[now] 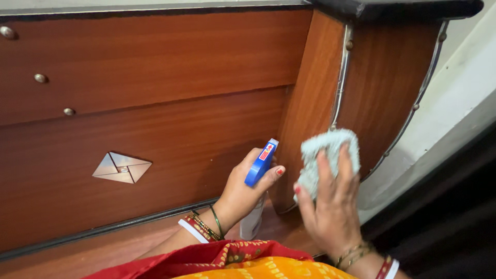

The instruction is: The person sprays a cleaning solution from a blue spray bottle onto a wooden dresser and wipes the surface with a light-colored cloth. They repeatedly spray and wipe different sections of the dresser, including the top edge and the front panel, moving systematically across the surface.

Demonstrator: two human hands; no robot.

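Your left hand (243,188) is wrapped around the neck of a spray bottle (258,181), fingers closed on it, thumb laid along the blue trigger head. The head sticks up above your fist and points at the wood panel (170,134) in front. The bottle's pale body hangs below the hand, just above the wooden ledge (103,248); you can't tell if it touches. Bangles sit on that wrist.

Your right hand (330,206) presses a pale blue-green cloth (330,155) against the angled side panel (315,93) of the cabinet. The fingers are spread flat over the cloth's lower half, so it's pinned between palm and wood rather than gripped in a fist. The cloth's fluffy top pokes out above your fingertips, right beside the metal trim strip (341,72) that runs down the panel edge. Bottle and cloth are near each other, not touching, the bottle to the left of the cloth.

A diamond-shaped metal inlay (122,167) sits on the front panel, well left of both hands. Round studs (40,78) dot the upper left. A white wall (454,108) shows at right. Red and orange fabric (248,263) fills the bottom edge.
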